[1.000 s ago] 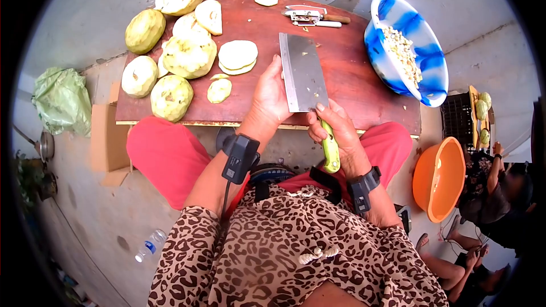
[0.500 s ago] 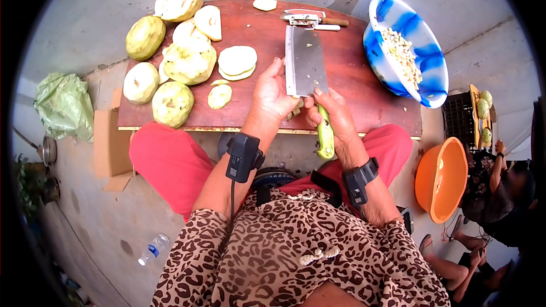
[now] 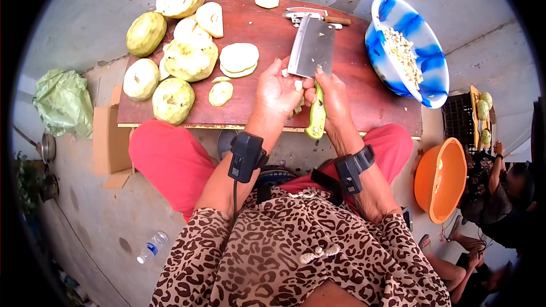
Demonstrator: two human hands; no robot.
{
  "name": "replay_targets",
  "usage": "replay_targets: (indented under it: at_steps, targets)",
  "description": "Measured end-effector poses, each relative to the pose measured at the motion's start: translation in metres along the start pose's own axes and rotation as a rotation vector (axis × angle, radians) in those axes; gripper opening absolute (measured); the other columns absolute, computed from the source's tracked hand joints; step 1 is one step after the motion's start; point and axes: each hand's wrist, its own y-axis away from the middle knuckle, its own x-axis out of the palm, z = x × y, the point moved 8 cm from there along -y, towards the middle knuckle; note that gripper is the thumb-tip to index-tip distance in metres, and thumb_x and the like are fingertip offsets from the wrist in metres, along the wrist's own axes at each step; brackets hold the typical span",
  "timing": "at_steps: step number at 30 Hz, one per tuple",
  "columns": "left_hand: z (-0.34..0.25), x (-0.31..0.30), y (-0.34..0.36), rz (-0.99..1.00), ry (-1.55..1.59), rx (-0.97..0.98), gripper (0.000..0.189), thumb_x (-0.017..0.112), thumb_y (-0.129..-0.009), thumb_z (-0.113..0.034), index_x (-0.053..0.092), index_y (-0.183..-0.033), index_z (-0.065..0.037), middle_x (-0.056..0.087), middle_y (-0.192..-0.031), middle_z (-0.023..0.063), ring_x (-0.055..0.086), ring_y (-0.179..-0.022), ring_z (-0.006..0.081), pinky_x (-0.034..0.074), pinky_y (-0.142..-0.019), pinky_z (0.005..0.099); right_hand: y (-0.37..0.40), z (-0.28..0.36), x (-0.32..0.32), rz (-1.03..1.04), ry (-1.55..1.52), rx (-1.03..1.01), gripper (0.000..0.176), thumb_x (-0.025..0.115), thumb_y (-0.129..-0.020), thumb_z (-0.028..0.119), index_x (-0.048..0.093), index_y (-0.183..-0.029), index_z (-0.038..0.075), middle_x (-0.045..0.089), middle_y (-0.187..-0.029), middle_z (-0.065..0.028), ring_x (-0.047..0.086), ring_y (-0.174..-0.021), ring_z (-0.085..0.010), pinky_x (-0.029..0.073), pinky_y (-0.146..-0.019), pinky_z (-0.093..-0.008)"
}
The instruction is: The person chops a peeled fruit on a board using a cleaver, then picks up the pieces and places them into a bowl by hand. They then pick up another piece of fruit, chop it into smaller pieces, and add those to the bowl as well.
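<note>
My right hand (image 3: pixel 333 99) grips the green handle of a cleaver (image 3: pixel 313 48), whose wide blade points away from me over the table's front half. Palm up, my left hand (image 3: pixel 276 91) is cupped beside the blade's lower left corner. A small pale diced piece (image 3: pixel 298 85) shows at its fingers and another at its upper side; its fingertips are partly hidden. A few more cut pieces (image 3: pixel 296 110) lie below, between the hands. Left of my hands, round pale slices (image 3: pixel 238 58) and a smaller slice (image 3: pixel 220 94) rest on the red table (image 3: pixel 352 115).
Several peeled, pale green round vegetables (image 3: pixel 190 58) crowd the table's left side. Knives and a peeler (image 3: pixel 313 17) lie at the back. A blue-and-white basin (image 3: pixel 435 74) holds diced pieces at right. An orange tub (image 3: pixel 426 179) stands on the floor near other people (image 3: pixel 489 193).
The cleaver and my right hand have moved slightly away from me, and the blade now leans to the right. Small pieces have come into view at my left hand.
</note>
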Motion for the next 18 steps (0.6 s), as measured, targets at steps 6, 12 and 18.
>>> replay_targets:
  at_steps: [6,12,18]
  targets:
    - [0.002,-0.004,0.012,-0.513,-0.075,0.168,0.034,0.040,-0.104,-0.027,0.049,-0.113,0.004,0.055,-0.111,0.0184,0.053,-0.111,0.0334,0.041,-0.102,0.0495,-0.012,0.014,-0.004,-0.032,-0.049,-0.058,0.024,0.050,-0.101,0.023,0.051,-0.099,-0.001,0.061,-0.078,-0.0112,0.054,-0.052,-0.0144,0.047,-0.047,-0.0292]
    - [0.003,0.003,0.021,-0.631,0.041,0.210,0.025,0.049,-0.100,-0.018,0.049,-0.109,0.006,0.055,-0.109,0.0188,0.054,-0.109,0.0326,0.048,-0.094,0.0427,-0.009,0.019,-0.003,-0.042,-0.149,-0.021,0.024,0.051,-0.101,0.024,0.051,-0.100,0.000,0.061,-0.078,-0.0109,0.054,-0.053,-0.0142,0.046,-0.047,-0.0300]
    - [-0.056,0.001,0.026,-0.488,-0.521,0.349,0.020,0.054,-0.098,-0.015,0.057,-0.103,0.004,0.061,-0.102,0.0162,0.060,-0.095,0.0274,0.051,-0.084,0.0375,0.020,0.012,-0.037,-0.056,0.093,0.012,0.021,0.053,-0.100,0.023,0.051,-0.103,0.002,0.061,-0.077,-0.0096,0.052,-0.052,-0.0129,0.043,-0.046,-0.0276]
